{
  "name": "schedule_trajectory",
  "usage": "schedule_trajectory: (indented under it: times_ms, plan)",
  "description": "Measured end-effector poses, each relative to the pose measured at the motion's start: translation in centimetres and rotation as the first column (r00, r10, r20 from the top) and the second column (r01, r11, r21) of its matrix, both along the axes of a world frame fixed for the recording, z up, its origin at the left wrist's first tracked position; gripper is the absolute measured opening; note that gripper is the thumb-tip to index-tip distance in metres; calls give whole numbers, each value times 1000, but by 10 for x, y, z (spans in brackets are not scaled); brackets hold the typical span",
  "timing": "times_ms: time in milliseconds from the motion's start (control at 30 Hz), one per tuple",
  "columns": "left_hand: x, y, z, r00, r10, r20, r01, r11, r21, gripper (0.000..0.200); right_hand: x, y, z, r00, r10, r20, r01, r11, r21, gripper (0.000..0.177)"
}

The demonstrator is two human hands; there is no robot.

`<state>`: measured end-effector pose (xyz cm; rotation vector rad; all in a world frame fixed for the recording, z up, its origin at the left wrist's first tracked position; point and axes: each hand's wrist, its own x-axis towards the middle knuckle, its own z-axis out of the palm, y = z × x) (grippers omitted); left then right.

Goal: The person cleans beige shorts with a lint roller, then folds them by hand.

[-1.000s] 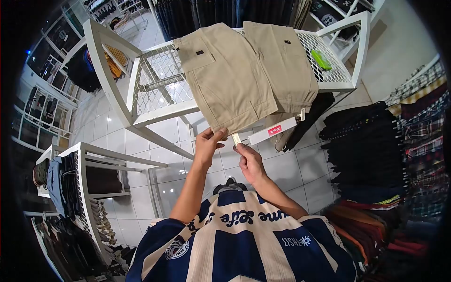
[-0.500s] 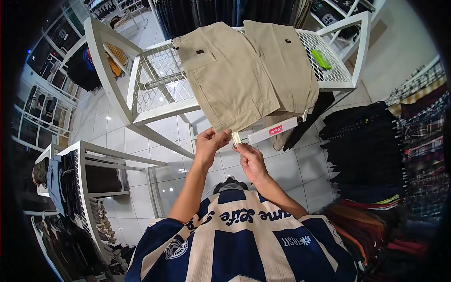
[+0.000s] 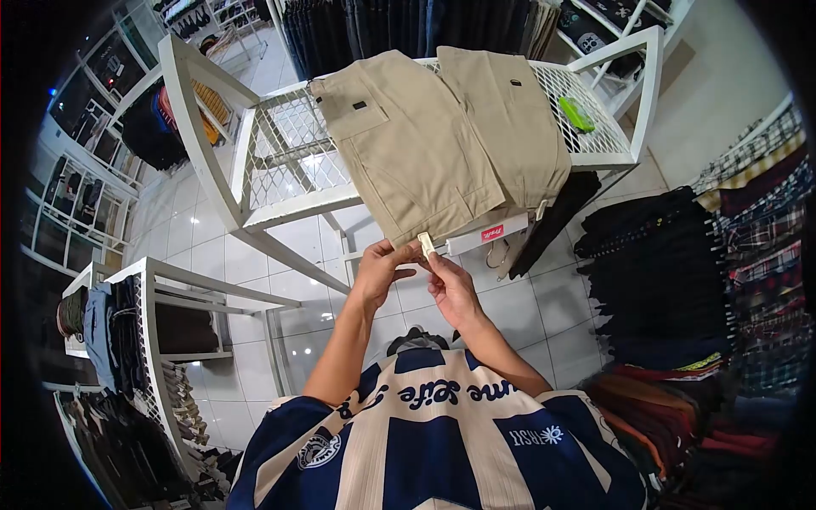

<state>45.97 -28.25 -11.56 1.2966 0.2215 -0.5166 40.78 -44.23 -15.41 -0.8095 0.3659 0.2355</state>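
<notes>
Khaki shorts lie spread over a white mesh rack, their waistband toward me. My left hand pinches the waistband's near left corner. In my right hand, thumb and fingers are closed on a cream hanger clip, which is at that same corner. The clip belongs to a hanger with a white bar and a red label, running along the waistband. A second clip sits at the waistband's right end. The hanger's metal hook points down below the bar.
A bright green object lies on the mesh rack right of the shorts. Dark folded garments and plaid shirts hang at the right. Another white rack with clothes stands at the left. Jeans hang behind.
The clip in my right hand has moved from beside the waistband's left corner up onto it. The hanger bar has shifted closer to the shorts, and my left hand stays at the corner.
</notes>
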Motion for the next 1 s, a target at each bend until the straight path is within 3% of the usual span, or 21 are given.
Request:
schedule_trajectory:
  times_ms: [67, 133, 200, 267, 333, 400, 433, 467, 533, 567, 700, 800, 867, 933, 1000]
  plan:
    - [1, -4, -10, 999, 29, 43, -21, 983, -182, 20, -5, -4, -2, 1000, 21, 10, -21, 999, 32, 35]
    - [-2, -7, -8, 999, 30, 39, -20, 974, -226, 19, -9, -12, -3, 998, -63, 23, 51, 935, 350, 42]
    - [-6, -9, -1, 999, 26, 29, -17, 963, -270, 19, -2, -21, -10, 994, -106, 1, 96, 899, 426, 41]
    - [-7, -7, 4, 1000, 5, 16, 1, 948, -319, 20, 6, -28, -13, 931, -330, 152, 269, 907, 324, 40]
    - [-7, -6, 8, 1000, -18, 21, 24, 944, -329, 22, 15, -33, -8, 900, -376, 219, 309, 907, 287, 41]
    - [-6, -1, 2, 998, -70, 2, 67, 949, -310, 22, 12, -25, 31, 842, -477, 250, 448, 878, 167, 43]
    - [-9, -3, 6, 996, -40, 75, 57, 971, -233, 42, 8, -24, 48, 841, -481, 248, 470, 876, 107, 48]
    - [-13, -6, 11, 996, -41, 82, 59, 970, -236, 42, 3, -26, 60, 839, -481, 255, 470, 876, 107, 48]
    - [-21, -12, 25, 918, 308, 249, -314, 949, -18, 67, -4, -29, 81, 827, -428, 365, 452, 892, 22, 50]
    - [-27, -12, 43, 913, 268, 309, -308, 947, 88, 80, -6, -30, 92, 821, -413, 394, 450, 893, -1, 51]
    - [-39, -17, 58, 859, 294, 419, -324, 946, 0, 77, -26, -47, 132, 802, -335, 495, 445, 887, -120, 50]
    - [-56, -33, 70, 770, 359, 528, -411, 911, -21, 61, -52, -72, 161, 745, -349, 568, 493, 862, -118, 50]
    - [-73, -40, 69, 750, 188, 634, -267, 963, 31, 50, -75, -97, 178, 732, -327, 598, 511, 844, -163, 53]
    - [-104, -55, 85, 720, 154, 677, -272, 960, 71, 48, -101, -124, 186, 702, -348, 622, 536, 833, -139, 54]
    - [-141, -67, 107, 856, -90, 509, -38, 971, 236, 51, -130, -151, 199, 683, -376, 626, 571, 809, -136, 55]
